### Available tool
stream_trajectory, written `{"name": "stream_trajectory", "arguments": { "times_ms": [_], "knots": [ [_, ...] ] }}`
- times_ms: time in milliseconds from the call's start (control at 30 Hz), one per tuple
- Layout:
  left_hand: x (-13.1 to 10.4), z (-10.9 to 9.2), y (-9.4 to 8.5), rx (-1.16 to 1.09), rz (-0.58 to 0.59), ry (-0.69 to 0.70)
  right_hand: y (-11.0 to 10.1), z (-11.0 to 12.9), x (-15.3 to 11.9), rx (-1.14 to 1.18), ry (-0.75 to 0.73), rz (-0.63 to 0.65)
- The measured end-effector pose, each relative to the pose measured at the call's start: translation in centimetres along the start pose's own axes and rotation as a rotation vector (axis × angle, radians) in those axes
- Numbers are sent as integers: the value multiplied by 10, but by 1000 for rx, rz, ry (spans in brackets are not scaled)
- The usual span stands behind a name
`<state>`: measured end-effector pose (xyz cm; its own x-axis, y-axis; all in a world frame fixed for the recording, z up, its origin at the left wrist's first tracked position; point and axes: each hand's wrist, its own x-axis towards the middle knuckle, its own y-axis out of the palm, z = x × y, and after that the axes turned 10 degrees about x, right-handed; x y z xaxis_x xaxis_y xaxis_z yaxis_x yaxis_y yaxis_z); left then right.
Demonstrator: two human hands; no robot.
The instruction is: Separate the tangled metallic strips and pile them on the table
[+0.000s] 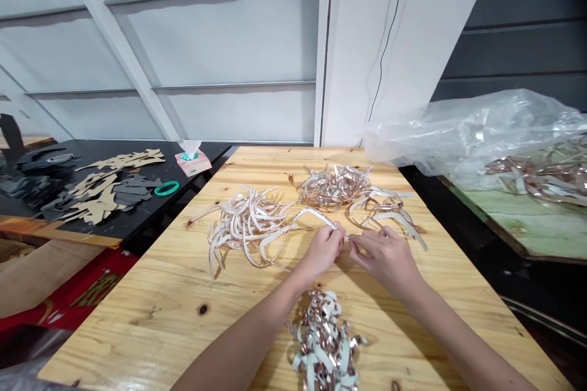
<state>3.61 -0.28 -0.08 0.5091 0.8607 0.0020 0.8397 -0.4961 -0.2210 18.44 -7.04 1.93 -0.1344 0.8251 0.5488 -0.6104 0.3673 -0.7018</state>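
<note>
My left hand is closed in a pinch on a thin curved strip, white with a rose-gold shiny side, which arcs away to the left. Close beside it, my right hand has its fingertips pinched at the strip's end; a small pale bit shows between the two hands. To the left lies a loose heap of curved white strips. Beyond my hands sits a tangle of shiny rose-gold strips, with a few loose strips behind my right hand. Short curled scraps are piled between my forearms.
All this lies on a wooden table. At left, a black table bears grey and beige cut pieces, a green tape ring and a tissue pack. At right, clear plastic sheeting partly covers more strips.
</note>
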Motion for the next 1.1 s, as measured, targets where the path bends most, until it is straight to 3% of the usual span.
{"name": "stream_trajectory", "arguments": {
  "times_ms": [200,333,433,633,833,933,1100],
  "knots": [
    [-10,-8,0,-124,80,193,2,-1,0,815,528,-13],
    [-10,-10,0,-159,116,233,1,-1,2,1128,680,17],
    [-7,-8,-2,-112,88,224,-3,0,4,1119,674,72],
    [0,1,-2,-74,0,224,-7,3,8,924,525,75],
    [2,5,-2,-84,-1,195,0,2,4,839,463,77],
    [0,3,-2,-39,-8,198,4,0,1,840,515,41],
    [-8,-7,-3,103,-63,232,9,2,-1,1047,652,-44]
  ]
}}
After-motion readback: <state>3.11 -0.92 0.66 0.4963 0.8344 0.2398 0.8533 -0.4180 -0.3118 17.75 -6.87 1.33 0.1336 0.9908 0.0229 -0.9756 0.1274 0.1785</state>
